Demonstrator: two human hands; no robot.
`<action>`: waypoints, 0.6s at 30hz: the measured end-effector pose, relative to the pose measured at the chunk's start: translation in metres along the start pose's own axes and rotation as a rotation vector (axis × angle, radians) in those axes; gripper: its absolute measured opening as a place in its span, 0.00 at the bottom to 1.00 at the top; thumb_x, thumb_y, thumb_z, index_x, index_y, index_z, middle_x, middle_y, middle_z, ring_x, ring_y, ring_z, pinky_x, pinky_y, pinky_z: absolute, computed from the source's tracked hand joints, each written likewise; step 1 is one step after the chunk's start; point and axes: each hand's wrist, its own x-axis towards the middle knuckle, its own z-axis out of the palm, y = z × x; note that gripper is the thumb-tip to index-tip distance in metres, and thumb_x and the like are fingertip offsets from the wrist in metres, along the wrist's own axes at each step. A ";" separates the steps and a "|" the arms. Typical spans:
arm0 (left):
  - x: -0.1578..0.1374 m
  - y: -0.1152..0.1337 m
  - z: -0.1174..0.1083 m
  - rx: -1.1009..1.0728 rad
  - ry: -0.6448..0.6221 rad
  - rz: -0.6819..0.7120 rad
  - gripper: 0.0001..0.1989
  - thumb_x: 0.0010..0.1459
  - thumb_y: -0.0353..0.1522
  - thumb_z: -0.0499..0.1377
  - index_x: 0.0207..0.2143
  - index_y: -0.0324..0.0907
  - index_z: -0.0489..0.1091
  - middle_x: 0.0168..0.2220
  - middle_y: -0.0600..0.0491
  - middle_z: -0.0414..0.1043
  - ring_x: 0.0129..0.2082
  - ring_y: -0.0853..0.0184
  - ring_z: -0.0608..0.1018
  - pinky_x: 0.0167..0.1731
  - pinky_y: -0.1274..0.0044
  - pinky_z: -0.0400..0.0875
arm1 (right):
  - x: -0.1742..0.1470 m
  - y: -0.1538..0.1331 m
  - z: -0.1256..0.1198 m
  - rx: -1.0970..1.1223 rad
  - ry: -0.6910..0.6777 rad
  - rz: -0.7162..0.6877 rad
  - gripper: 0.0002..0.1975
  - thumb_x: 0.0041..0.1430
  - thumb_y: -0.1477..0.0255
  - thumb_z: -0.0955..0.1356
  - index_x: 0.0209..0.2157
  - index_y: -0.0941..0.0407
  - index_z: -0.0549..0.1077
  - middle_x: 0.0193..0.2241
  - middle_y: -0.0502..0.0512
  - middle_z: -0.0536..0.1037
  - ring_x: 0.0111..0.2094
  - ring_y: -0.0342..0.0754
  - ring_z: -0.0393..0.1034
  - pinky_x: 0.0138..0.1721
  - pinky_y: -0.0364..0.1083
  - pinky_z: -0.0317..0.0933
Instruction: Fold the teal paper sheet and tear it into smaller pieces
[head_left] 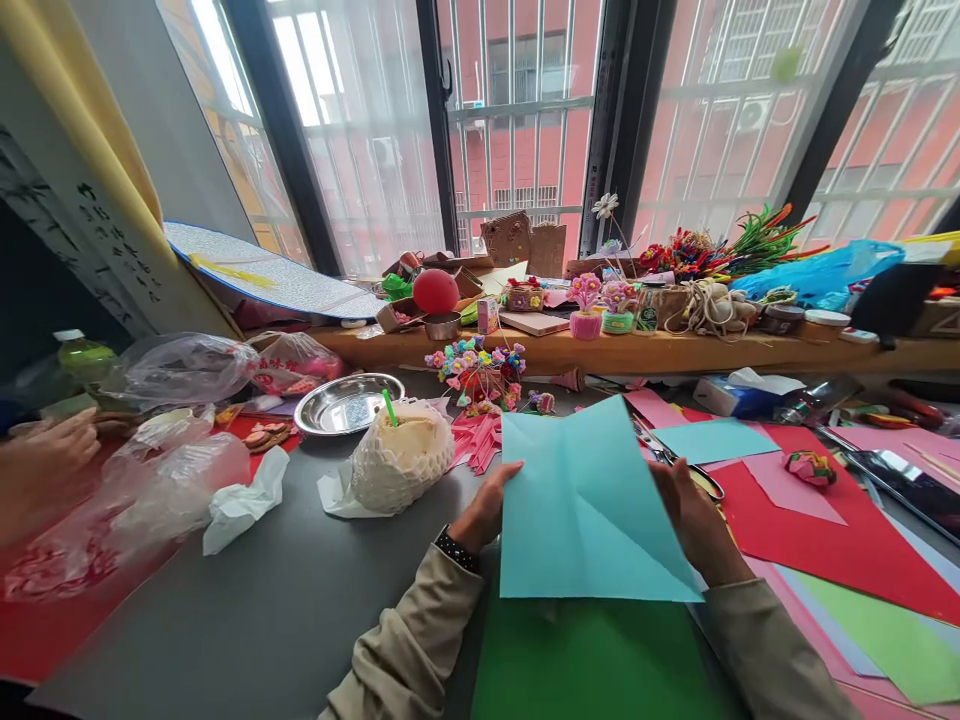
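Note:
A light blue sheet of paper (577, 500) with crease lines is held up in front of me, above a green sheet (585, 665) on the table. My left hand (487, 507) grips its left edge, the thumb on the near face and the other fingers behind it. My right hand (697, 520) holds the right edge, with part of the fingers hidden by the paper. Just beyond the right hand lie scissors (701, 478), partly covered. To the left of my left hand stands a coconut (409, 440) in white foam netting with a green straw.
A metal plate (349, 403) and plastic bags (176, 470) lie to the left, near another person's hand (52, 465). Red paper (787, 520), other coloured sheets and a phone (911, 490) cover the right side. Crochet flowers (585, 305) stand on the wooden sill (390, 348).

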 end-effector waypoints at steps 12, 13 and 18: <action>-0.008 -0.013 0.016 -0.021 -0.324 -0.086 0.15 0.53 0.38 0.50 0.39 0.41 0.67 0.33 0.51 0.73 0.41 0.60 0.72 0.42 0.69 0.63 | -0.015 0.027 0.051 -0.665 -0.466 -0.444 0.32 0.50 0.52 0.58 0.55 0.48 0.51 0.59 0.49 0.40 0.58 0.55 0.31 0.55 0.56 0.32; -0.007 -0.014 0.015 -0.024 -0.313 -0.083 0.14 0.53 0.37 0.50 0.38 0.40 0.68 0.33 0.50 0.73 0.41 0.60 0.72 0.43 0.70 0.63 | -0.014 0.026 0.051 -0.629 -0.382 -0.433 0.31 0.51 0.54 0.59 0.56 0.49 0.51 0.59 0.51 0.42 0.58 0.54 0.33 0.55 0.55 0.36; -0.004 -0.017 0.013 -0.023 -0.305 -0.081 0.15 0.53 0.38 0.50 0.38 0.37 0.68 0.36 0.48 0.72 0.41 0.61 0.72 0.44 0.71 0.62 | -0.009 0.023 0.042 -0.395 -0.077 -0.200 0.24 0.51 0.58 0.61 0.48 0.54 0.60 0.49 0.58 0.63 0.50 0.53 0.57 0.45 0.50 0.57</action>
